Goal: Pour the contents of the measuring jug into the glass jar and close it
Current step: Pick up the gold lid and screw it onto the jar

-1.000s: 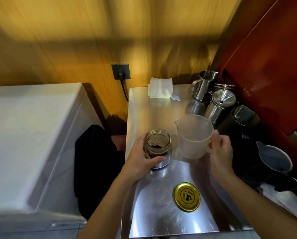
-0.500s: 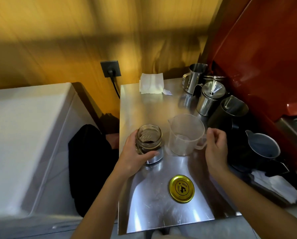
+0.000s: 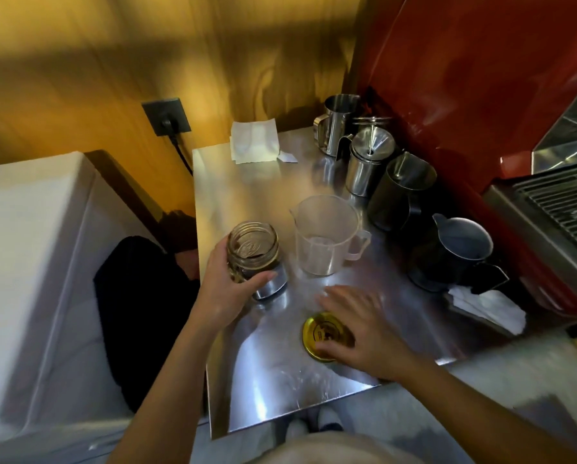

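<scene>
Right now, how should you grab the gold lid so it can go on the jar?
By its rim, from above. The gold lid lies flat on the steel counter, so only its thin edge gives fingers purchase. The right hand already covers its near right side.

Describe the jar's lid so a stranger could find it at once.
Start at the steel counter beside the red machine. Near its front edge, below the clear measuring jug, the lid lies flat under the right hand. It is the only gold disc there, with a dark emblem.
</scene>
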The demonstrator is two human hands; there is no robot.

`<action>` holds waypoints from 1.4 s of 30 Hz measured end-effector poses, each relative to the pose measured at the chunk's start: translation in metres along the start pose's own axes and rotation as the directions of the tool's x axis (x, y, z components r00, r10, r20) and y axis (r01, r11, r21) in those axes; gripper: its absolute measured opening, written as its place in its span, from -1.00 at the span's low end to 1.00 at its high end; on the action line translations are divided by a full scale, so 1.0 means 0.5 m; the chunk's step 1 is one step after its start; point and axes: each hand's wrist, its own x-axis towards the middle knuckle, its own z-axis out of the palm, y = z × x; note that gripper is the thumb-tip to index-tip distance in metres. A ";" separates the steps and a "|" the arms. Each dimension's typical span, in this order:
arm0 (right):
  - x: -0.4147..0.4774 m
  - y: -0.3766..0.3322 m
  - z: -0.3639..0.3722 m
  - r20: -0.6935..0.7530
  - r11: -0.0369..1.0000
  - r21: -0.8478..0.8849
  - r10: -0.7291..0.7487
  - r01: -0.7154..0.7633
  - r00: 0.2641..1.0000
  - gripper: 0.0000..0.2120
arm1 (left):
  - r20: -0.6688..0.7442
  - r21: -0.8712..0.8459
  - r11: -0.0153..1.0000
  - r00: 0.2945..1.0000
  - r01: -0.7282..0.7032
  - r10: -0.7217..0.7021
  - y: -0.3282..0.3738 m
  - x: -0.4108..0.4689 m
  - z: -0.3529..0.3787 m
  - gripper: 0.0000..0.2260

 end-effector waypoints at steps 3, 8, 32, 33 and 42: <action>-0.019 0.004 0.015 0.276 0.997 -0.068 -0.013 0.033 0.961 -0.27 | -0.007 0.009 1.000 1.000 0.005 -0.005 0.001 -0.001 0.003 -0.25; -0.018 0.009 0.010 0.289 0.990 -0.117 -0.045 0.082 0.956 -0.35 | -0.005 0.015 1.000 1.000 0.013 -0.013 -0.006 -0.001 0.003 -0.23; 0.269 -0.128 -0.076 -0.054 0.951 -0.160 -0.275 0.263 0.960 -0.33 | 0.022 -0.202 0.977 0.998 -0.061 0.067 -0.005 -0.002 0.003 -0.33; 0.277 -0.128 -0.076 -0.006 0.947 -0.166 -0.279 0.274 0.960 -0.32 | 0.032 -0.211 0.975 0.997 -0.068 0.076 -0.004 -0.001 0.002 -0.37; 0.312 -0.098 -0.071 0.263 0.963 -0.083 -0.229 0.258 0.937 -0.30 | 0.049 -0.145 0.986 0.995 -0.083 0.091 -0.014 0.007 -0.003 -0.40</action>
